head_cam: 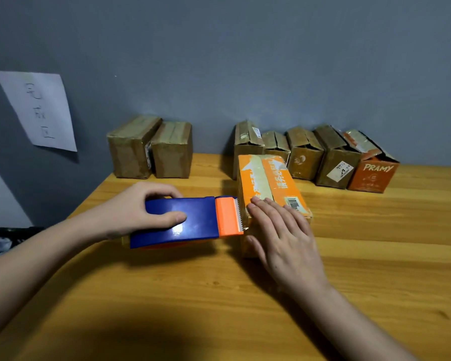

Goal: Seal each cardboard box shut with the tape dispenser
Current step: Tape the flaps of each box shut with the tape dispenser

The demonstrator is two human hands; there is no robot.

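Cutting the tape looks like the step in hand: the left hand [141,212] grips the tape dispenser [185,221] against the orange box [268,183] mid-bench, right hand [284,235] flat, fingers straight. Next, likely a twist to tear.

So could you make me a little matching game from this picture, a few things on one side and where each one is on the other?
Things:
1. tape dispenser
2. orange box
3. PRAMY box
4. paper sheet

Places:
A. on the wall
B. far right of the back row
C. gripped by the left hand
D. under the flat right hand

Pairs: 1-C, 2-D, 3-B, 4-A
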